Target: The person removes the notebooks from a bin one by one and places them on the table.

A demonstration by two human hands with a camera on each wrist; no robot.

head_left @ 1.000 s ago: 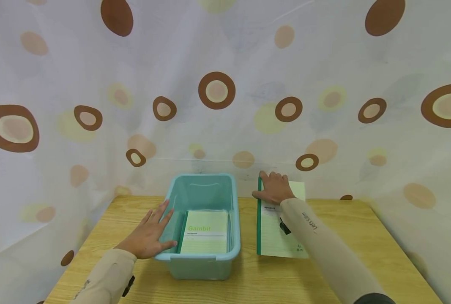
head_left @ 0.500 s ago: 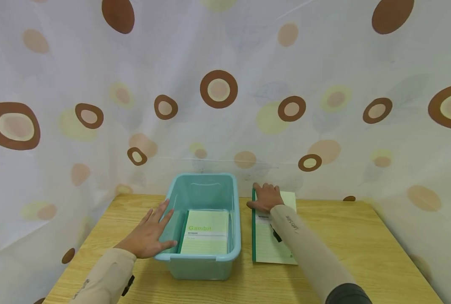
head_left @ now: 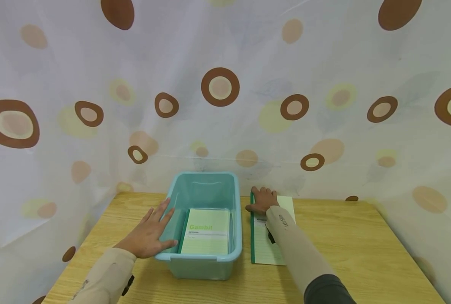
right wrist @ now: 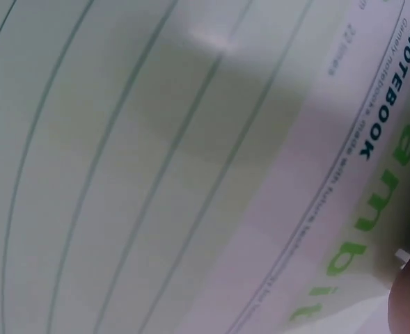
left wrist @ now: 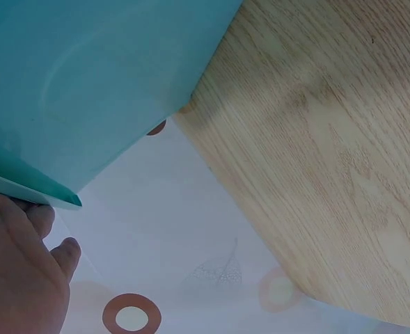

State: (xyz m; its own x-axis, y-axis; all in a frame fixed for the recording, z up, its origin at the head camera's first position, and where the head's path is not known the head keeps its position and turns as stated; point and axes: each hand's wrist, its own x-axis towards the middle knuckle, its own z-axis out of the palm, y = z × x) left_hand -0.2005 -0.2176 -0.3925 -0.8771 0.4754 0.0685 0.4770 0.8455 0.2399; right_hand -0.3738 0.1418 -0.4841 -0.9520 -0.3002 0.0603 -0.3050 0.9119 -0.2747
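A light teal plastic bin (head_left: pixel 201 268) stands on the table, holding notebooks with pale green covers; the top notebook (head_left: pixel 206 240) reads "Gambit". My left hand (head_left: pixel 149 234) rests at the bin's left rim, fingers spread and fairly straight, thumb reaching over the near corner. In the left wrist view its fingertips (left wrist: pixel 67 257) show just outside the rim. Right of the bin, my right hand (head_left: pixel 262 202) grips another notebook (head_left: pixel 261 247) with a dark green spine by its far left corner. The sleeve covers part of that cover. The right wrist view shows this notebook (right wrist: pixel 149 174) close up.
The wooden table (head_left: pixel 335 240) extends to the right of the notebook and to the left of the bin. A white curtain (head_left: pixel 255 55) with brown, peach and yellow ovals hangs behind the table and along both sides.
My right hand has moved left and down with the notebook, which now lies lower and nearer the bin. My left hand and the bin have stayed put; the head view has shifted slightly.
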